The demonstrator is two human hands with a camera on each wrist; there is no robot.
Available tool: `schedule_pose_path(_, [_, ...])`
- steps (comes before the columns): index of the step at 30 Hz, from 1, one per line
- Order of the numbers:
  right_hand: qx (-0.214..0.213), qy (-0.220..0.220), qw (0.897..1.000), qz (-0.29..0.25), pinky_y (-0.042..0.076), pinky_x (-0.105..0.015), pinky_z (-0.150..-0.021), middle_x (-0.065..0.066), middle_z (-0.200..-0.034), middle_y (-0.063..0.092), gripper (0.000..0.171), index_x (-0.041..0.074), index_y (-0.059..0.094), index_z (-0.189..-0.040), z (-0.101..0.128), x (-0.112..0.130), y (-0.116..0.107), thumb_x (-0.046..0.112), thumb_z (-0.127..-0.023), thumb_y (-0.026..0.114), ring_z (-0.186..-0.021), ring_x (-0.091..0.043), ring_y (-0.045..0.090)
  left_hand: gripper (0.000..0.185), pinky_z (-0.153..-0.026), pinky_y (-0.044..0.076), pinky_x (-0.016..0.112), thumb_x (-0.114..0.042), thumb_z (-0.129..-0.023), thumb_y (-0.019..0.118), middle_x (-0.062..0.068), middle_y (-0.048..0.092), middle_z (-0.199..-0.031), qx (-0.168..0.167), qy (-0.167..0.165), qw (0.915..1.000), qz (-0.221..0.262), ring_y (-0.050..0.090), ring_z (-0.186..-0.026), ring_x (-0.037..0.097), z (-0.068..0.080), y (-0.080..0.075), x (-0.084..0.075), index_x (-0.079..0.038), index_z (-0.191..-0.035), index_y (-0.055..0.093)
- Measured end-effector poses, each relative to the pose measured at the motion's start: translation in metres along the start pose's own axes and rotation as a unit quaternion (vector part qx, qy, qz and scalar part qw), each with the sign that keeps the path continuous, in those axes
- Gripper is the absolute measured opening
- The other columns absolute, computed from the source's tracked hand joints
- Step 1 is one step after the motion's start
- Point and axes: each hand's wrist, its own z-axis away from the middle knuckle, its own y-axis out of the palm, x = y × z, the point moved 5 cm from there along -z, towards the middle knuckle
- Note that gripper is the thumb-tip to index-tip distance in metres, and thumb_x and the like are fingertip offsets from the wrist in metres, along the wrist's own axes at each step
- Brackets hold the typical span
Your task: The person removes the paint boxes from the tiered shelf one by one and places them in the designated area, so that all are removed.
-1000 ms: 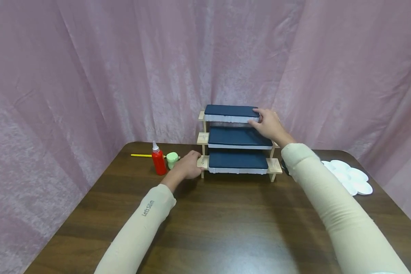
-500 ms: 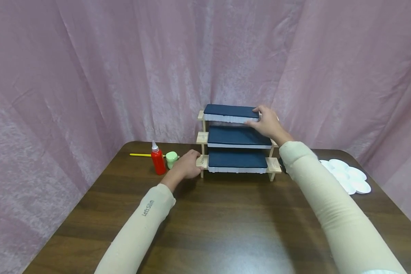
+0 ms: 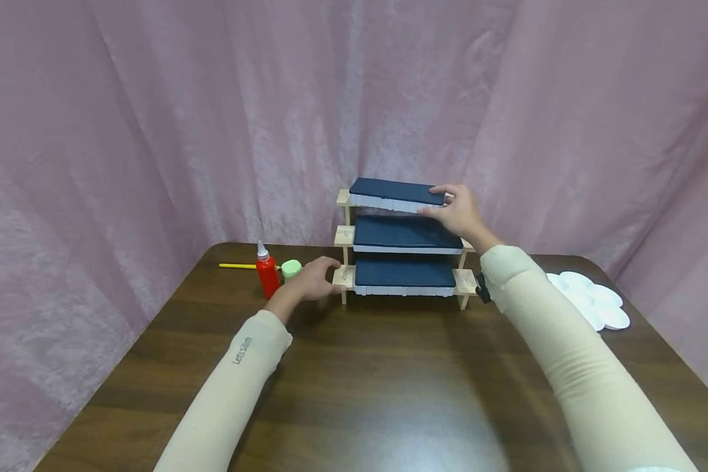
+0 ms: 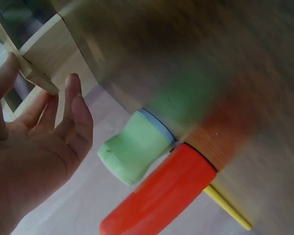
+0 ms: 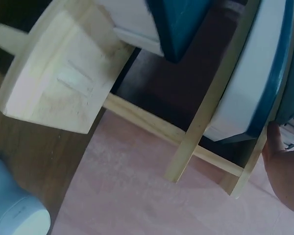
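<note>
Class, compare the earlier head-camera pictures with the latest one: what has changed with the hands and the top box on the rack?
The right hand has lifted its end of the top blue box, which now tilts on the wooden rack. The left hand has loosened beside the rack's bottom left end. The lower boxes, red bottle and green cup stayed put.

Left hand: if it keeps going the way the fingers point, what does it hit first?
Probably the light wooden three-tier rack. The left hand points at its bottom left end, fingertips right beside the wood; whether they touch is unclear. The red squeeze bottle and green cap sit off that line.
</note>
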Motion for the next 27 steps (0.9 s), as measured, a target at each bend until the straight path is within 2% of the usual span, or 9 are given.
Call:
schedule_pose_path(4, [-0.013,0.008,1.0,-0.001,0.047,-0.05,-0.1,-0.021,-0.141,0.042,0.055,0.003,0.066,-0.126,-0.0007,0.0027,-0.0013,0.024,-0.08,0.085,-0.128,-0.043,0.05,0.058,-0.111,0.036,0.049,-0.032,-0.092,0.07,0.019,0.05,-0.142,0.009,0.012,0.9999,0.004,0.046,-0.13,0.036,-0.0004,-0.0025,0.0038,0.0,-0.137,0.053])
schedule_pose_path(7, [-0.015,0.017,1.0,-0.005,0.049,-0.045,-0.092,-0.02,-0.144,0.042,0.055,0.004,0.066,-0.127,0.0005,0.0036,-0.0028,0.025,-0.08,0.085,-0.12,-0.037,0.054,0.053,-0.112,0.033,0.051,-0.031,-0.094,0.067,0.02,0.05,-0.142,0.008,0.018,0.9998,0.001,0.045,-0.131,0.037,-0.0001,-0.0033,0.0039,0.0,-0.136,0.054])
schedule_pose_path(12, [-0.01,0.036,0.999,-0.016,0.046,-0.037,-0.078,-0.014,-0.147,0.046,0.056,0.006,0.065,-0.129,0.0033,0.0035,-0.0045,0.027,-0.08,0.084,-0.104,-0.029,0.053,0.047,-0.111,0.035,0.05,-0.025,-0.095,0.064,0.021,0.053,-0.138,0.011,0.022,0.9996,0.013,0.047,-0.128,0.037,0.0,-0.0023,0.0017,0.001,-0.133,0.056])
schedule_pose_path(13, [-0.009,0.042,0.999,-0.023,0.047,-0.038,-0.078,-0.013,-0.147,0.047,0.056,0.006,0.065,-0.129,0.0036,0.0033,-0.0048,0.027,-0.08,0.084,-0.104,-0.03,0.053,0.047,-0.111,0.036,0.05,-0.025,-0.095,0.064,0.021,0.053,-0.137,0.014,0.021,0.9996,0.015,0.048,-0.128,0.037,-0.0005,-0.0017,0.0016,0.001,-0.133,0.056])
schedule_pose_path(16, [-0.012,0.064,0.997,-0.046,0.048,-0.043,-0.092,-0.014,-0.152,0.041,0.056,0.006,0.064,-0.13,0.0045,0.0031,-0.0063,0.025,-0.081,0.084,-0.121,-0.033,0.052,0.048,-0.11,0.037,0.051,-0.027,-0.096,0.063,0.022,0.053,-0.138,0.02,0.014,0.9995,0.02,0.049,-0.127,0.037,-0.0021,-0.0006,0.002,-0.001,-0.135,0.054])
schedule_pose_path(20, [-0.02,0.088,0.993,-0.075,0.04,-0.048,-0.108,-0.017,-0.158,0.031,0.058,0.004,0.063,-0.131,0.0048,0.0045,-0.0054,0.022,-0.081,0.084,-0.14,-0.036,0.038,0.051,-0.11,0.037,0.052,-0.031,-0.095,0.065,0.021,0.052,-0.14,0.027,-0.007,0.9988,0.039,0.049,-0.128,0.037,-0.0036,-0.0002,0.0042,-0.004,-0.138,0.052])
schedule_pose_path(22, [-0.026,0.095,0.991,-0.087,0.04,-0.047,-0.108,-0.018,-0.158,0.031,0.059,0.004,0.063,-0.132,0.0046,0.0055,-0.0048,0.021,-0.08,0.084,-0.141,-0.034,0.036,0.054,-0.11,0.037,0.051,-0.033,-0.094,0.066,0.02,0.052,-0.141,0.029,-0.016,0.9984,0.046,0.048,-0.128,0.037,-0.0043,0.0004,0.0053,-0.005,-0.138,0.052])
schedule_pose_path(24, [-0.032,0.099,0.989,-0.101,0.043,-0.045,-0.106,-0.019,-0.157,0.032,0.06,0.004,0.062,-0.132,0.0045,0.0067,-0.0037,0.02,-0.079,0.085,-0.136,-0.034,0.043,0.056,-0.11,0.037,0.05,-0.034,-0.093,0.068,0.018,0.052,-0.141,0.029,-0.022,0.9983,0.045,0.048,-0.129,0.036,-0.0048,0.0006,0.0064,-0.006,-0.139,0.052])
schedule_pose_path(27, [-0.039,0.098,0.987,-0.118,0.044,-0.041,-0.105,-0.019,-0.155,0.036,0.061,0.004,0.062,-0.133,0.0055,0.008,-0.0016,0.02,-0.079,0.086,-0.136,-0.032,0.044,0.057,-0.11,0.037,0.05,-0.034,-0.092,0.07,0.018,0.052,-0.141,0.027,-0.025,0.9985,0.042,0.047,-0.129,0.036,-0.0048,0.0003,0.0089,-0.006,-0.137,0.053])
